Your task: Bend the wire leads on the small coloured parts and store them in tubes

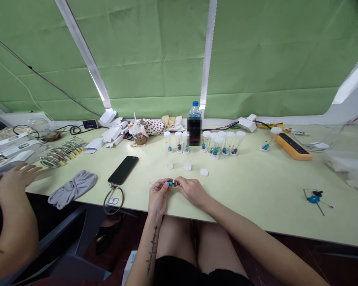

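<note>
Pinching from both ends, the person's left hand (158, 195) and right hand (192, 190) each have their grip closed on one small blue piece (170, 183), held just above the near edge of the worktop (256, 190), in the middle of the scene.

The likeliest slip, judging from the pose, is the piece popping out of the fingertips. It is tiny and the hold is fingertip only, so uneven pressure could send it over the near edge onto the lap or the floor. The thin wire (152, 183) sticking out to the left past the left hand could also bend or prick a finger.

The piece is a short bright-blue barrel with a dark tip toward the right hand; finer detail is too small to tell.

Just beyond lie two loose white caps (203, 172). Farther back stands a row of clear vials (223, 143) beside a water bottle (194, 125). A dark phone (123, 169) lies to the left, and more blue parts (314, 198) lie well apart at the right. A co-worker's hand (16, 178) rests at the far left edge.
</note>
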Motion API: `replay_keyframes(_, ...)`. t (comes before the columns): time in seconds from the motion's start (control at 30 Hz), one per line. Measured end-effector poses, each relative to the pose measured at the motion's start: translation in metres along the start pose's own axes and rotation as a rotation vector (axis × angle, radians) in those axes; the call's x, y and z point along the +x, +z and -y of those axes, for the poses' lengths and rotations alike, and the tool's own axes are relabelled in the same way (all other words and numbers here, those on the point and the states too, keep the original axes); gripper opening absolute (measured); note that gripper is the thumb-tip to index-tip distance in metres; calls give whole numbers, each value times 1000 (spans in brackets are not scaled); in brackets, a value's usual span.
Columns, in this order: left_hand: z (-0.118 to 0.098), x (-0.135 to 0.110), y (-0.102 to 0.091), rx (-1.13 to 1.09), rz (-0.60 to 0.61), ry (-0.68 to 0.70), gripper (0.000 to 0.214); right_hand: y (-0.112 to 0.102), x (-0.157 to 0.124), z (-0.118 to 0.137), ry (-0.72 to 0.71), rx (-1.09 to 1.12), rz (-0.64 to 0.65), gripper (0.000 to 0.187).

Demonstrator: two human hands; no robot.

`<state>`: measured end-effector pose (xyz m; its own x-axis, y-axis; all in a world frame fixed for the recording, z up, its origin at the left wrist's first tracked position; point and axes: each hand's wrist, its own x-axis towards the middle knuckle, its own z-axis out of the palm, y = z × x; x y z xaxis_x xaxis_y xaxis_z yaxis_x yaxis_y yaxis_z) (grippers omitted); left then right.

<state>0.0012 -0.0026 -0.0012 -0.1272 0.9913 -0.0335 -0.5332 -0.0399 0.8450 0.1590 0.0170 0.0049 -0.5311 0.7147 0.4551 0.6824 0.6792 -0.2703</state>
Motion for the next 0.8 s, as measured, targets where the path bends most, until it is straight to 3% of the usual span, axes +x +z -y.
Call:
replay_keyframes(0.53,0,-1,0,7,-12,24,23,-6,2,4,11,4,29,31)
replay_keyframes(0.8,1,0,1,22,10,11,23,-3,0,1,-3,-3,27,22)
